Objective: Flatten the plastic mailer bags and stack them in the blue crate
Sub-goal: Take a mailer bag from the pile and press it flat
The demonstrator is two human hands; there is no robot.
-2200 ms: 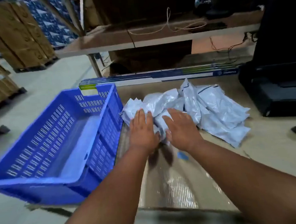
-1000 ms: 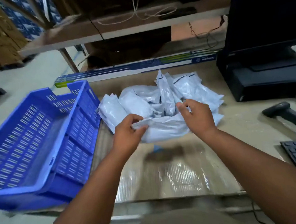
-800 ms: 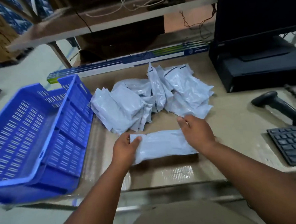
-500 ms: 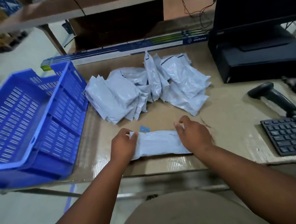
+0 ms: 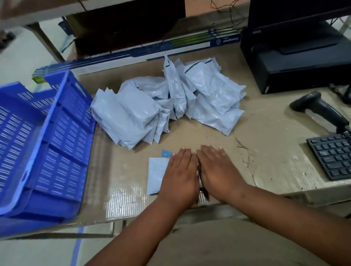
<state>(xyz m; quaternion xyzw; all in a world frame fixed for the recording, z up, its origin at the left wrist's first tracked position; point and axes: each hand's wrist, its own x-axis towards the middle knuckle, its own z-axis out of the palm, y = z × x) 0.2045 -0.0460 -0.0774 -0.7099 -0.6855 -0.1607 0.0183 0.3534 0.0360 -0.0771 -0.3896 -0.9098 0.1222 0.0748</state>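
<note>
Cardboard-covered bench (image 5: 262, 127), glossy tape patches near front edge. Wooden shelf (image 5: 39, 9) behind its far edge, dark gap underneath. Pale floor (image 5: 12, 60) at left, blue floor line (image 5: 75, 254) below front-left corner.

Desk's a cardboard-covered worktop (image 5: 263, 139), pretty scuffed. On the right there's a black keyboard (image 5: 342, 155) with a black handheld barcode scanner (image 5: 321, 109) lying just behind it. A black monitor on its stand (image 5: 300, 43) takes the back right corner. A long blue-and-white printed box (image 5: 137, 53) lies along the back edge.
</note>
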